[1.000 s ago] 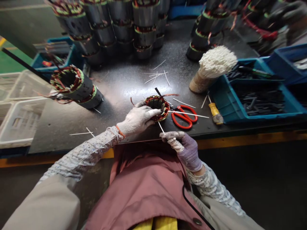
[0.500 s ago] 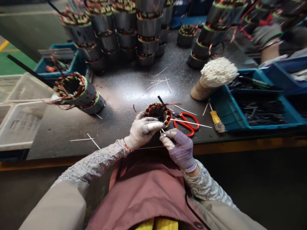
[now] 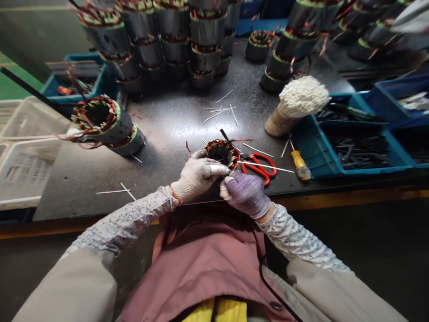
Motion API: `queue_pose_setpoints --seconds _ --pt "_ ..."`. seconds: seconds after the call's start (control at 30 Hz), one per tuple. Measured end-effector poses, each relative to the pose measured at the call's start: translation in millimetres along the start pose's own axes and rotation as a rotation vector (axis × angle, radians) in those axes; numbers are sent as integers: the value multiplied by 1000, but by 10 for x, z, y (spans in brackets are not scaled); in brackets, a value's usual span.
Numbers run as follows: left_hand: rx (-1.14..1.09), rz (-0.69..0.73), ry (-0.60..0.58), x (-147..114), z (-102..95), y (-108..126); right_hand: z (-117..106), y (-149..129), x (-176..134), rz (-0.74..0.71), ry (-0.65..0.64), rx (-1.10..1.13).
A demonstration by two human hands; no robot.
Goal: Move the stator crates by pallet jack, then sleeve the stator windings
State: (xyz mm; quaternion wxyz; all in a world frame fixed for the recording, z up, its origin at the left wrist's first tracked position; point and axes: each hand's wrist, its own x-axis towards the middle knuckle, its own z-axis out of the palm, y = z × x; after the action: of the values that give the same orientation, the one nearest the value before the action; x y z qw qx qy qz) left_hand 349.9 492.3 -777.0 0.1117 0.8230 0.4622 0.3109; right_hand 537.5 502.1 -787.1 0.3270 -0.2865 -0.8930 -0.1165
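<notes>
A small motor stator (image 3: pixel 222 154) with copper-red windings and a green-edged rim stands at the front of the bench. My left hand (image 3: pixel 200 173), in a white glove, is closed on its near left side. Against the near right rim, my right hand (image 3: pixel 246 192) in a purple glove pinches the end of a thin white tie; its fingers now mostly cover that end. Another white tie (image 3: pixel 268 166) sticks out rightward from the winding. Red-handled scissors (image 3: pixel 258 167) lie just right of the stator, their blades partly hidden. A black strip (image 3: pixel 224 134) rises at its back.
Two stacked stators (image 3: pixel 103 123) stand at left, with taller stacks (image 3: pixel 208 33) behind. A bundle of white ties (image 3: pixel 303 98) leans at right beside a yellow-handled tool (image 3: pixel 299 163) and blue bins (image 3: pixel 368 172). Loose white ties (image 3: pixel 219 109) lie mid-bench; white baskets (image 3: pixel 28 179) sit at left.
My right hand has moved slightly up and left, closer to the stator and my left hand, covering the tie ends. The co-worker's gloved hand at the upper right has shifted.
</notes>
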Motion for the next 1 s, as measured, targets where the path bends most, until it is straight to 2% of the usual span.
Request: queue_pose_setpoints --seconds 0.13,0.23,0.3,0.37,0.47,0.5,0.53,0.6,0.67,0.73,0.8,0.83,0.87,0.9,0.93,1.0 --pt "-11 9 -21 20 -19 17 -18 56 -1 -6 -29 -64" --pt "0 20 -7 23 -36 21 -5 104 77 -85 -57 -67" --pt "6 26 -46 30 -52 22 -13 124 141 -89 -97 -42" --pt "9 14 -95 40 -62 16 -81 125 160 -106 -111 19" --pt "-14 -23 -101 51 -62 -19 -316 75 56 -191 -97 209" --pt "-21 -24 -87 53 -63 -35 -403 40 0 -161 -83 299" --pt "-17 -16 -73 54 -67 -50 -475 -5 -49 -53 -73 421" --pt "33 34 -66 53 -91 -73 -529 -115 -80 278 -46 690" --pt "123 112 -104 45 -132 -75 -443 -210 40 576 -12 984" --pt "215 175 -163 28 -174 -44 -276 -224 305 789 26 1316" --pt "312 194 -227 4 -205 20 -131 -124 608 1012 52 1600" --pt "379 188 -256 -5 -218 58 -91 -35 726 1081 37 1646" --pt "464 180 -283 -9 -235 94 -76 77 798 1091 22 1612" --pt "565 182 -308 -4 -259 120 -86 209 815 1034 37 1513" --pt "669 195 -332 13 -294 130 -114 361 778 943 107 1364" --pt "803 264 -406 85 -397 89 -193 721 579 775 354 979"
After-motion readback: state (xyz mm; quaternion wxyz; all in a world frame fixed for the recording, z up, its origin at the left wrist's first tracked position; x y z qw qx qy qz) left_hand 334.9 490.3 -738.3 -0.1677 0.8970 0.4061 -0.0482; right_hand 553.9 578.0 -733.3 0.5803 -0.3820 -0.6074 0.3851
